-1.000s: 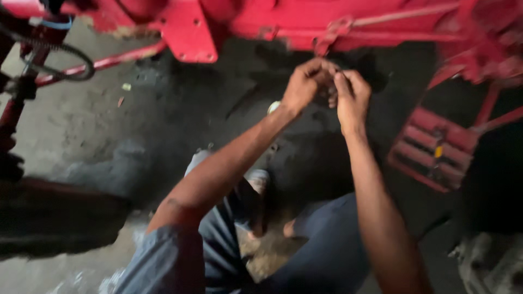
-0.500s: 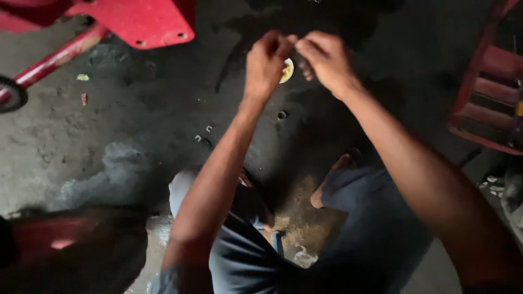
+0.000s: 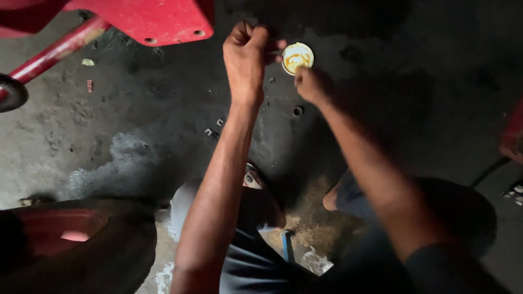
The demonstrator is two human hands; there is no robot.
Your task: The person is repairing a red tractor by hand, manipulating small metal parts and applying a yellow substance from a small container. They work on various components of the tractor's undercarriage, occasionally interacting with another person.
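A small round white cup (image 3: 297, 57) with yellow-brown grease in it stands on the dark, oily floor. My left hand (image 3: 247, 53) is a closed fist just left of the cup, and a small dark part pokes out from between its fingers toward the cup. My right hand (image 3: 311, 85) lies just below the cup with its fingers curled. One fingertip is at the cup's lower rim. Nothing shows in the right hand, and shadow hides its palm.
A red metal frame plate (image 3: 158, 22) and red bar (image 3: 60, 49) hang over the upper left. A red wheel hub with a tyre (image 3: 71, 239) sits bottom left. Small nuts and a washer (image 3: 297, 111) lie on the floor. My bent legs fill the lower middle.
Both hands came down from the red machine's underside to the floor. They have parted: the right hand has dropped to the grease cup and the left stays a fist beside it.
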